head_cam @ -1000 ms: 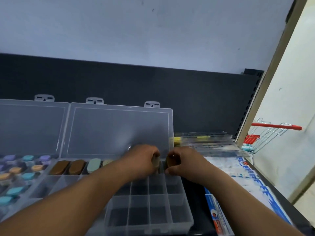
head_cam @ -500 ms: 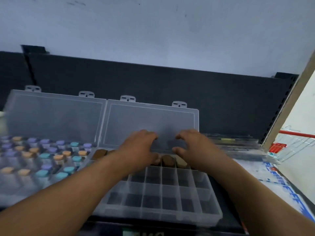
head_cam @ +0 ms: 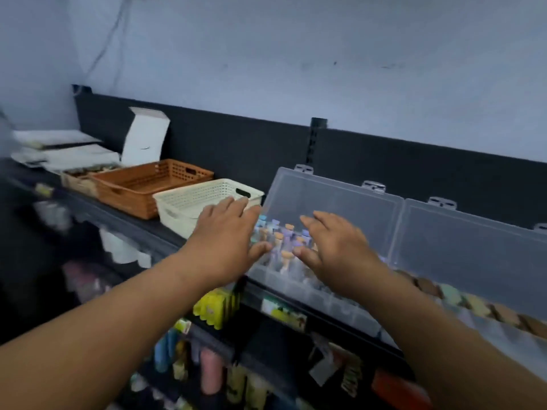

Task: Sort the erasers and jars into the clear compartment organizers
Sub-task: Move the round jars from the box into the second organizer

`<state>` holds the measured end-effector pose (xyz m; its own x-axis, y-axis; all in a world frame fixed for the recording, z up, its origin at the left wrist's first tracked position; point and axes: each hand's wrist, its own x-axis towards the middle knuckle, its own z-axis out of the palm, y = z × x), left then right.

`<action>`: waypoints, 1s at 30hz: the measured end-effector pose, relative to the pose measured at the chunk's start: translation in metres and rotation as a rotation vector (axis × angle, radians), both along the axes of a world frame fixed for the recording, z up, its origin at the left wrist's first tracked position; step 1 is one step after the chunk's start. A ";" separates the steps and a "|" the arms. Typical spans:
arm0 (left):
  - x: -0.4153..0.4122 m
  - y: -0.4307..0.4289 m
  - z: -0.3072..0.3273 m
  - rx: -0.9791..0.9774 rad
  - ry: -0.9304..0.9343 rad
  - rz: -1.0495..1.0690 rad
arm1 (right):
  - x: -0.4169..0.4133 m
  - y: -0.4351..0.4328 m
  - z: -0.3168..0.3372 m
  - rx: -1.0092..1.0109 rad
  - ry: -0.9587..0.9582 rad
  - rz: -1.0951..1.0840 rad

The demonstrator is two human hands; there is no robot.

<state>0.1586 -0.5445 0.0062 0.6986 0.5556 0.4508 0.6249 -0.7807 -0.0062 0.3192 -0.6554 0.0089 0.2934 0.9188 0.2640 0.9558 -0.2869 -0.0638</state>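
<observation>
Two clear compartment organizers stand side by side on a dark shelf, lids raised. The left organizer holds several small jars with orange, purple and blue tops. The right organizer holds a back row of brown and green erasers. My left hand hovers over the left organizer's left edge, fingers straight and spread, holding nothing. My right hand hovers over the jars, fingers spread, holding nothing. The view is motion-blurred.
A cream basket sits left of the organizers, then an orange basket, a small tan basket and an open white box. The shelf's front edge runs diagonally; lower shelves hold coloured packets.
The view has swung left. Both hands have left the eraser organizer and moved left over the jar organizer, fingers now spread. Baskets and lower shelves have come into sight.
</observation>
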 end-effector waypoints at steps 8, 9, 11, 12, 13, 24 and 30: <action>-0.156 0.082 0.009 -0.053 0.047 0.166 | -0.136 0.112 0.004 -0.025 -0.010 0.137; -0.168 0.090 0.010 -0.061 0.043 0.174 | -0.146 0.123 0.005 -0.027 -0.015 0.148; -0.190 0.109 0.012 -0.069 0.026 0.191 | -0.166 0.148 0.008 -0.032 -0.026 0.180; -0.199 0.118 0.012 -0.078 0.014 0.201 | -0.175 0.161 0.008 -0.037 -0.030 0.195; -0.207 0.128 0.010 -0.096 0.003 0.214 | -0.182 0.173 0.009 -0.043 -0.031 0.209; -0.242 0.258 0.000 -0.151 -0.019 0.328 | -0.205 0.325 0.013 -0.038 0.006 0.342; -0.245 0.342 0.011 -0.211 -0.050 0.387 | -0.198 0.419 0.023 -0.051 0.084 0.428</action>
